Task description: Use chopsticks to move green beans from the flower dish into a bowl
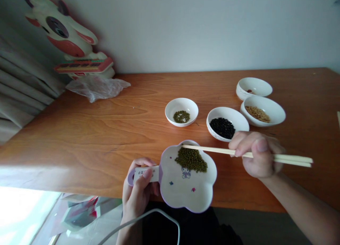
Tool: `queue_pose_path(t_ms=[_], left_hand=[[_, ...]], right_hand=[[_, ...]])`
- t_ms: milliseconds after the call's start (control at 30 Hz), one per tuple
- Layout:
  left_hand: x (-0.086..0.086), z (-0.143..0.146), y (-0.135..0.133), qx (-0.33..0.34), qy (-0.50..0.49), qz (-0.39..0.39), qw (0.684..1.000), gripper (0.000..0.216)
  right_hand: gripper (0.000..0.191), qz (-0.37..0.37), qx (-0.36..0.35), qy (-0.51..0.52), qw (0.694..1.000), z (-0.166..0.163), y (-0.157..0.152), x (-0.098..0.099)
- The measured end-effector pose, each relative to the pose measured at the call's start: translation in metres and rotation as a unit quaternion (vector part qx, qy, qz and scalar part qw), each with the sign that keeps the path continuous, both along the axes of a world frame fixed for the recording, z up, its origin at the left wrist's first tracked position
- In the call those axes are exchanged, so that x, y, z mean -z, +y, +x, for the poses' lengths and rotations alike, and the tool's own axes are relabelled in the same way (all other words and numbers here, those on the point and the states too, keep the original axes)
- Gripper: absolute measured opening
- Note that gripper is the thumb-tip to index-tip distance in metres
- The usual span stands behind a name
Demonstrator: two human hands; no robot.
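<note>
My left hand [142, 188] is closed round the labelled handle of a flower-shaped plate [183, 195], white with a lilac rim and small printed figures. Green mung beans [191, 159] lie heaped on its far side. In my right hand [259, 154] is a pair of wooden chopsticks [212, 150], their tips at the plate's far rim beside the beans. A tiny bean seems to be at the tips, too small to be sure. Just beyond the plate stands a white bowl [181, 104] with some mung beans. Left of my right hand is a bowl [240, 119] of black beans [222, 128].
At the right are a bowl [277, 112] of tan beans [257, 113] and a bowl [256, 83] with a small brown bit inside. A cow-shaped toy keyboard [77, 43] and a crumpled plastic bag [99, 89] sit back left. A grey cable [148, 213] crosses my left forearm.
</note>
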State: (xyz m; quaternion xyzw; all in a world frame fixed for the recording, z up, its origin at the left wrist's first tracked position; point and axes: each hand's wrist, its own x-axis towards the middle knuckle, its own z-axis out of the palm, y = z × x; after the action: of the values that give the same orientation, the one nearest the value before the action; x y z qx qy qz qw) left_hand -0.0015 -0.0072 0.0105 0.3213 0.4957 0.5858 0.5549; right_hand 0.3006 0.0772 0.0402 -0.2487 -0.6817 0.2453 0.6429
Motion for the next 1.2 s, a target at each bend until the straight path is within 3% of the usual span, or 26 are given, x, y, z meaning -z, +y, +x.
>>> queue_pose_path(t_ms=[167, 300, 533, 733, 933, 1200], left_hand=[[0.0021, 0.0000, -0.0003, 0.001, 0.011, 0.016, 1.000, 0.023], [0.0004, 0.0019, -0.0015, 0.005, 0.033, 0.026, 0.999, 0.025], [-0.0048, 0.0044, -0.0017, 0.008, 0.047, 0.004, 0.999, 0.029], [-0.0020, 0.0035, 0.0007, 0.005, 0.062, 0.001, 0.998, 0.030], [-0.0035, 0.0027, 0.0014, 0.005, 0.056, -0.011, 0.998, 0.032], [-0.0036, 0.0038, 0.0024, 0.005, 0.048, -0.001, 0.999, 0.032]], right_hand=[[0.034, -0.006, -0.030, -0.063, 0.998, -0.0009, 0.0003, -0.0015], [0.039, -0.022, -0.002, -0.024, 0.999, 0.0001, -0.0004, -0.0042], [0.027, -0.045, -0.106, -0.094, 0.989, -0.0031, -0.0050, -0.0060], [0.042, -0.062, -0.071, -0.037, 0.995, 0.0022, -0.0017, -0.0033], [0.044, -0.073, -0.116, -0.052, 0.989, 0.0028, -0.0008, -0.0043], [0.048, -0.110, -0.103, -0.019, 0.988, 0.0017, 0.0019, -0.0052]])
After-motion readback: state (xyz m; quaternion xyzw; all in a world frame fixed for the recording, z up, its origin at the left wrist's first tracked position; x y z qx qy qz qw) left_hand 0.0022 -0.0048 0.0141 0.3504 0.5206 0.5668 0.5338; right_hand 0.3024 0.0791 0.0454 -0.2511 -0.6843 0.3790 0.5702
